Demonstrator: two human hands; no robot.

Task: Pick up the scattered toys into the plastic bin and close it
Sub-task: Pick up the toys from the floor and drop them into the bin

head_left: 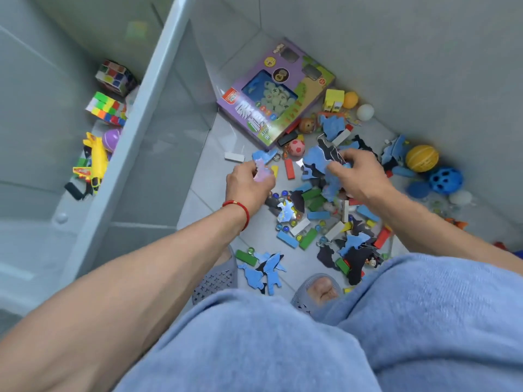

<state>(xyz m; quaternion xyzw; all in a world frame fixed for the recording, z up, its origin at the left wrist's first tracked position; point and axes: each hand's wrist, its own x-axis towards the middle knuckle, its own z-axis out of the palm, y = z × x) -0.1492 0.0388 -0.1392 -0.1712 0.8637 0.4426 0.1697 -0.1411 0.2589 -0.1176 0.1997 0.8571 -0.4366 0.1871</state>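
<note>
Gripping puzzle pieces in both hands: left hand pinching one, right hand clutching a stack. Risking pieces slipping or marbles rolling away. Sitting at 9 o'clock: plastic bin, holding two cubes, one plane. Scattering on floor toward 1 o'clock: one game box, roughly six balls.

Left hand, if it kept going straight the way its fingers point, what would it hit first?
Probably the blue puzzle piece lying just beyond the left hand, which already pinches a pale piece. The purple game box lies further along; depth is unclear.
</note>
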